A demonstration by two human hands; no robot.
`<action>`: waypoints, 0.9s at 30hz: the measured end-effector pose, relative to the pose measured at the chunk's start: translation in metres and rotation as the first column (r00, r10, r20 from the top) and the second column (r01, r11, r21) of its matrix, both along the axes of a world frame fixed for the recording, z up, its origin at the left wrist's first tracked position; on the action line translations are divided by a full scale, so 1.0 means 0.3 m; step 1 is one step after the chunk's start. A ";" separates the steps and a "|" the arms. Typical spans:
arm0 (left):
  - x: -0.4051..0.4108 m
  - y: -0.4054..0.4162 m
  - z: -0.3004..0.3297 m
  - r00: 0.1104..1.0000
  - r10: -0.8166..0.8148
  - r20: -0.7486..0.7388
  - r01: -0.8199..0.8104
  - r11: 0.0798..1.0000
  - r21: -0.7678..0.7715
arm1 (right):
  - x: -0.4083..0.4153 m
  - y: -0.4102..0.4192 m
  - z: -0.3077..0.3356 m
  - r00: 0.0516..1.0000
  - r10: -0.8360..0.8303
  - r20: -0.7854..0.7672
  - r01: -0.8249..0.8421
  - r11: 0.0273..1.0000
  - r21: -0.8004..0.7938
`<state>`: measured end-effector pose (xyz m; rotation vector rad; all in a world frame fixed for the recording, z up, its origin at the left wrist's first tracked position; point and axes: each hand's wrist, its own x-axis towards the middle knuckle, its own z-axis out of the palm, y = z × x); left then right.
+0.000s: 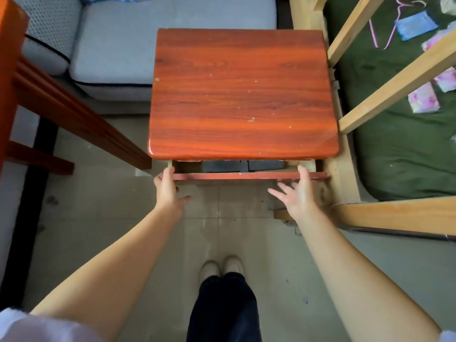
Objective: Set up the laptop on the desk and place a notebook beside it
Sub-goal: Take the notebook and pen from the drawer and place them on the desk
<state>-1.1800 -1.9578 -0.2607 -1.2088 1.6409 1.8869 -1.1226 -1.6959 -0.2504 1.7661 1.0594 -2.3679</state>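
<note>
Desk: small, reddish wood-grain top, glossy, scattered pale chips in the finish. Stands centre of the head view, its top bare. Below the near edge, a drawer front is pulled slightly outward; dark flat items show in the gap behind it, too shadowed to identify. Laptop and notebook: neither can be made out with any certainty.

Left hand: at the left end of the drawer front, fingers curled over its top edge, thumb spread away below.

Right hand: at the right end of the drawer front, one finger reaching up over the edge, the other fingers splayed loose, gripping nothing.

Surroundings: grey cushioned sofa behind and left of the desk; red-brown wooden furniture frame at far left; pale wooden bed frame just beside the desk's right side, green bedding within it, small patterned cloth pieces and a pink hanger lying on the bedding. Pale tiled floor; light shoes and dark trousers at bottom centre.
</note>
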 end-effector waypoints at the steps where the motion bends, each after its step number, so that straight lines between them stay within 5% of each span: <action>1: -0.024 0.016 0.010 0.995 0.092 0.030 -0.095 0.990 0.108 | -0.022 -0.009 0.008 1.000 -0.007 0.003 0.007 0.997 -0.071; 3: -0.061 0.040 0.019 0.970 0.226 0.089 -0.241 0.939 0.244 | -0.060 -0.019 0.016 0.999 -0.038 0.029 0.041 0.990 -0.136; 7: -0.040 0.052 0.037 0.948 0.289 0.132 -0.312 0.922 0.230 | -0.049 -0.030 0.007 0.992 -0.102 0.073 0.111 0.984 -0.138; 14: 0.205 0.026 -0.016 0.934 0.305 0.187 -0.337 0.924 0.178 | 0.171 -0.069 -0.095 0.986 -0.102 0.130 0.118 0.986 -0.122; 27: 0.239 -0.002 -0.213 0.903 0.283 0.322 -0.346 0.925 0.159 | 0.242 -0.069 -0.279 0.990 -0.085 0.116 0.098 0.989 -0.110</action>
